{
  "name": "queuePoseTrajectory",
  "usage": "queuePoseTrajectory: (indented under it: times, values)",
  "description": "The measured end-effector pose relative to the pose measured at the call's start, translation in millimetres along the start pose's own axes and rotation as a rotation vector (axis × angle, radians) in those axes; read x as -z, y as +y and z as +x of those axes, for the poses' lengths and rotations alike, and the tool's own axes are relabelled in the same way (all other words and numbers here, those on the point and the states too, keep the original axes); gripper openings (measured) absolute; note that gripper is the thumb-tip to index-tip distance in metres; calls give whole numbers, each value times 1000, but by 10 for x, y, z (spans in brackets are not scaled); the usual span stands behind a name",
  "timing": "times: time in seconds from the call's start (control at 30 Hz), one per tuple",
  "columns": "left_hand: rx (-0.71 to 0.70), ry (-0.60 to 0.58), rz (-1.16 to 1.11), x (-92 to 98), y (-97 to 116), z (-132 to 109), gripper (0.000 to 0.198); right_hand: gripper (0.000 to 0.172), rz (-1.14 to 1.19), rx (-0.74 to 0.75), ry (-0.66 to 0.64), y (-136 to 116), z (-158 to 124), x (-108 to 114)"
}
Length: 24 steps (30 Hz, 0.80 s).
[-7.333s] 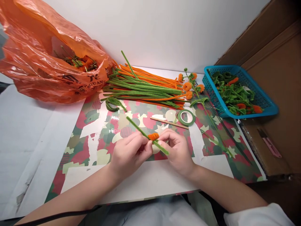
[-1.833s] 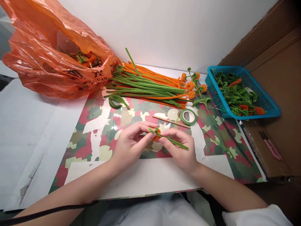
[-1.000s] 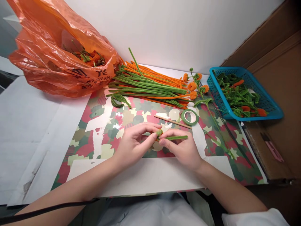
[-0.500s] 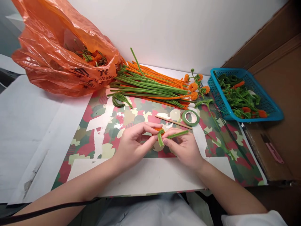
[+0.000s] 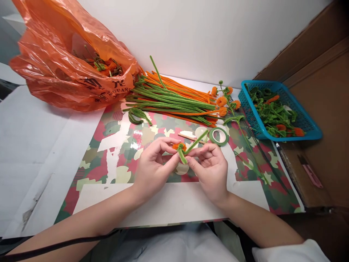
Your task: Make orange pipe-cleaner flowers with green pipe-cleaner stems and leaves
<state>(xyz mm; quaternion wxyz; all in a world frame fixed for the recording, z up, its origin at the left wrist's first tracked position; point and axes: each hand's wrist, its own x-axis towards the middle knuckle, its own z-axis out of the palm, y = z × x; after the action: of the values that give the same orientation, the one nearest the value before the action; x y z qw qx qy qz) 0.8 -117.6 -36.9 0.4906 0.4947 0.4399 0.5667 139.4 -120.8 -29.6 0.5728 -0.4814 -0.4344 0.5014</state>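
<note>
My left hand (image 5: pixel 154 165) and my right hand (image 5: pixel 210 169) meet over the patterned mat (image 5: pixel 109 156). Both pinch one small piece: an orange pipe-cleaner bud (image 5: pixel 178 146) with a green pipe cleaner (image 5: pixel 194 142) wound round it. The green stem's long end points up and right from my right fingers, and a short end sticks down between the hands. The fingers of both hands are closed on the piece.
A bundle of green and orange pipe cleaners (image 5: pixel 174 100) lies at the back. An orange plastic bag (image 5: pixel 68 62) sits back left. A roll of green tape (image 5: pixel 218 136), a wooden stick (image 5: pixel 188 137), finished orange flowers (image 5: pixel 225 100) and a blue basket (image 5: pixel 278 109) lie to the right.
The green stem's long end has swung from pointing right to pointing up and right, and more of it is wound round the orange bud. Both hands stay at the same spot.
</note>
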Motion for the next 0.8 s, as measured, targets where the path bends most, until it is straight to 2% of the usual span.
queuePoseTrajectory:
  times: [0.23,0.37,0.6,0.8]
  values:
    - [-15,-17,31,0,-5,-21,14,17,-125,60,70,26,17,8]
    - [-13,-16,46,7,14,-20,13,11,-194,155,49,53,18,30]
    - [-9,8,59,1,51,1,11,18,-258,354,-4,38,23,50]
    - [1,5,102,7,43,-4,8,16,-356,379,-36,17,8,31]
